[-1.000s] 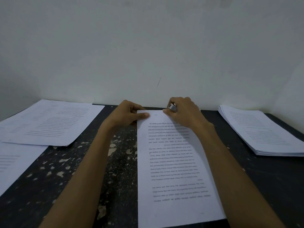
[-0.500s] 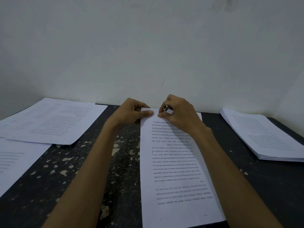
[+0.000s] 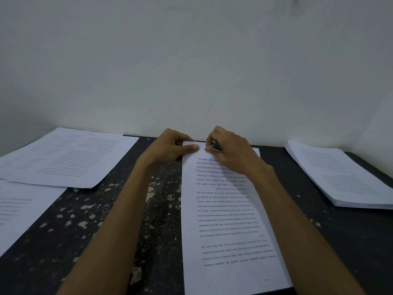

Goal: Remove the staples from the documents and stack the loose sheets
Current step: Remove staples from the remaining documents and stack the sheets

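Note:
A printed document (image 3: 225,220) lies lengthwise in front of me on the dark table, its text upside down to me. My left hand (image 3: 170,149) pinches its far left corner, thumb on top of the sheet. My right hand (image 3: 230,149) holds a small metal staple remover (image 3: 215,145) with its tip at the far edge of the document, close to my left thumb. The staple itself is too small to make out.
A thick stack of sheets (image 3: 340,175) sits at the right. Loose printed sheets (image 3: 63,158) lie at the far left, with another sheet (image 3: 21,207) nearer at the left edge. The worn dark table (image 3: 95,220) meets a white wall just behind my hands.
My right hand with the staple remover has shifted left toward my left thumb, at the document's far corner. The view has tilted slightly; the papers have stayed in place.

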